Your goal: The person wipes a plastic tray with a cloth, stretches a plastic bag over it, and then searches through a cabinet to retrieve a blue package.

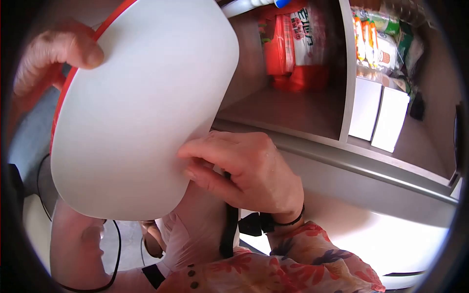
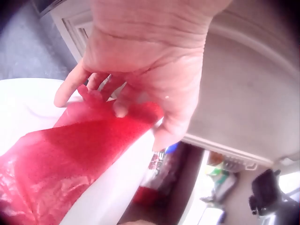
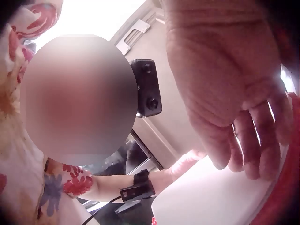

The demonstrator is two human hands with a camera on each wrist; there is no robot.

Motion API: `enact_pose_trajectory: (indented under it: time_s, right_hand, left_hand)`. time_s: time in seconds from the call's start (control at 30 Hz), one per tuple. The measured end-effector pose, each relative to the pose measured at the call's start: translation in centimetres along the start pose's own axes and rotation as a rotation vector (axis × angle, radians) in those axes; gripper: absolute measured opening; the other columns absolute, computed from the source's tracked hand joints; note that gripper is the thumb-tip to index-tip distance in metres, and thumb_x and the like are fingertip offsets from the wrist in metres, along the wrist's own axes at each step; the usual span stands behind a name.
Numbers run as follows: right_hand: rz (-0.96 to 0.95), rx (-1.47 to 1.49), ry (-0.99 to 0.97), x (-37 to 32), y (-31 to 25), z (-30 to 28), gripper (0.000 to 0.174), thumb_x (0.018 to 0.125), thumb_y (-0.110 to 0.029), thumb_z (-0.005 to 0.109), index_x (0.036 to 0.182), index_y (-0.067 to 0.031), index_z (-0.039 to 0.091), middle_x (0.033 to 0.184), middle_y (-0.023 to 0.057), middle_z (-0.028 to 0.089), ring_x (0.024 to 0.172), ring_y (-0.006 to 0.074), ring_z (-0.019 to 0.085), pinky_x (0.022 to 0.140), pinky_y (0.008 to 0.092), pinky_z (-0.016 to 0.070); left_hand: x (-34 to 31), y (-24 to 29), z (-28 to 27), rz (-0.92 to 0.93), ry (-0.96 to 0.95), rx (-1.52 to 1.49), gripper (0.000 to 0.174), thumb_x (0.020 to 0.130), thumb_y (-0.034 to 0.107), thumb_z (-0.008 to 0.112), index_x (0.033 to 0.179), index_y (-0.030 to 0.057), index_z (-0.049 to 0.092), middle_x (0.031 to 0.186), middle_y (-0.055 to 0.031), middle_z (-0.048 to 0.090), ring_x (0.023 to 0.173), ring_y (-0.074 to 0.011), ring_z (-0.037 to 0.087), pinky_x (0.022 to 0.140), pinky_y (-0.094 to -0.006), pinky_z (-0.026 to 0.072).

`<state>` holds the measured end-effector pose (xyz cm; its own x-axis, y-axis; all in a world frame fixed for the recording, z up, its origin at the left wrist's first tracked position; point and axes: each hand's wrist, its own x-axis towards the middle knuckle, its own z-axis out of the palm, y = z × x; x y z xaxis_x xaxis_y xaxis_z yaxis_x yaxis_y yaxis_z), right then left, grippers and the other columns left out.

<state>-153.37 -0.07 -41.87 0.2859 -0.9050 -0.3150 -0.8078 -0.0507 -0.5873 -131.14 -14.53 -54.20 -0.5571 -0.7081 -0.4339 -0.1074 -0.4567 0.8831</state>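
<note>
A white rounded board (image 1: pixel 141 107) with a red edge is tilted up before the body. My left hand (image 1: pixel 53 58) grips its upper left edge, thumb on the white face. In the left wrist view, red plastic (image 2: pixel 56 164) covers the side under the left hand (image 2: pixel 150 70), whose thumb lies over the edge. My right hand (image 1: pixel 249 171) has its fingertips against the lower right of the white face, fingers bent. The right wrist view shows the right hand (image 3: pixel 234 89) with its fingers laid on the white surface (image 3: pixel 211 187).
To the right is an open compartment (image 1: pixel 303 112) holding a red package (image 1: pixel 298 49). Beyond a divider stand white boxes (image 1: pixel 386 117) and packets (image 1: pixel 369 41). A silver rail (image 1: pixel 361 171) runs below. A black cable (image 1: pixel 118 249) hangs at the lower left.
</note>
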Motion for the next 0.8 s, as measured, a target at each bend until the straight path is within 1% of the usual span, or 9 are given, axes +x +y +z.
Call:
enact_pose_trajectory:
  time_s: [0.03,0.13,0.37,0.5,0.57,0.63,0.73,0.8]
  right_hand:
    - [0.022,0.039,0.013,0.0,0.0,0.1,0.014,0.076,-0.009,0.061,0.089,-0.005,0.056,0.077,0.0087,0.059,0.07,0.0281,0.059,0.059,0.0358,0.0463]
    - [0.023,0.021,0.014,0.2,0.2,0.2,0.013,0.075,-0.007,0.061,0.087,-0.0044,0.057,0.076,0.0086,0.058,0.069,0.028,0.058,0.06,0.0345,0.0464]
    - [0.034,0.03,-0.034,0.8,0.9,1.2,0.01,0.075,-0.006,0.062,0.083,-0.0046,0.058,0.075,0.0084,0.058,0.067,0.0264,0.058,0.06,0.0333,0.0463]
    - [0.025,0.075,0.006,1.2,0.9,1.6,0.009,0.073,-0.004,0.064,0.08,-0.0044,0.058,0.074,0.0075,0.057,0.065,0.0252,0.057,0.058,0.032,0.0458]
    - [0.037,0.075,0.026,1.3,1.0,1.7,0.01,0.073,-0.003,0.065,0.08,-0.0043,0.059,0.073,0.0072,0.057,0.064,0.0249,0.057,0.057,0.0317,0.0456]
    - [-0.049,0.074,0.052,1.3,1.2,1.8,0.011,0.072,-0.003,0.065,0.081,-0.0041,0.059,0.072,0.0073,0.057,0.063,0.0243,0.056,0.056,0.0313,0.0455]
    - [-0.078,0.101,0.051,1.3,1.2,1.8,0.01,0.073,-0.004,0.066,0.081,-0.0039,0.059,0.073,0.0075,0.057,0.062,0.0242,0.057,0.055,0.0312,0.0454]
    - [-0.055,0.099,0.029,1.2,1.0,1.6,0.01,0.073,-0.004,0.066,0.081,-0.004,0.059,0.073,0.0076,0.057,0.062,0.0245,0.057,0.055,0.0312,0.0454]
  left_hand:
    - [-0.1,-0.6,0.1,-0.007,-0.001,-0.013,0.038,0.064,0.031,0.065,0.093,0.0061,0.062,0.086,-0.0068,0.061,0.077,-0.0173,0.059,0.06,-0.0278,0.047]
    - [-0.3,-1.9,0.7,-0.03,-0.019,-0.034,0.038,0.064,0.031,0.065,0.092,0.0057,0.062,0.086,-0.007,0.061,0.077,-0.0174,0.059,0.06,-0.0279,0.0471]
    - [0.4,-4.0,0.9,-0.037,-0.066,-0.07,0.036,0.065,0.03,0.066,0.091,0.0049,0.063,0.086,-0.0074,0.061,0.077,-0.0175,0.059,0.061,-0.028,0.0472]
    - [0.7,-5.0,1.2,-0.037,-0.09,-0.083,0.035,0.065,0.029,0.066,0.09,0.0045,0.064,0.086,-0.0077,0.061,0.078,-0.0176,0.06,0.061,-0.0281,0.0473]
    - [0.8,-5.1,1.3,-0.032,-0.102,-0.081,0.034,0.065,0.029,0.066,0.089,0.0043,0.064,0.086,-0.0078,0.062,0.078,-0.0176,0.06,0.062,-0.0281,0.0473]
    - [0.8,-4.8,1.6,-0.024,-0.114,-0.072,0.034,0.066,0.028,0.066,0.089,0.0041,0.064,0.086,-0.0079,0.062,0.078,-0.0177,0.06,0.062,-0.0282,0.0473]
    - [1.0,-4.3,2.0,-0.013,-0.133,-0.053,0.033,0.066,0.028,0.066,0.088,0.0037,0.065,0.086,-0.0081,0.062,0.078,-0.0177,0.06,0.062,-0.0282,0.0474]
    - [1.1,-4.0,2.4,-0.01,-0.15,-0.042,0.032,0.066,0.027,0.066,0.088,0.0035,0.065,0.085,-0.0082,0.062,0.078,-0.0178,0.06,0.062,-0.0283,0.0474]
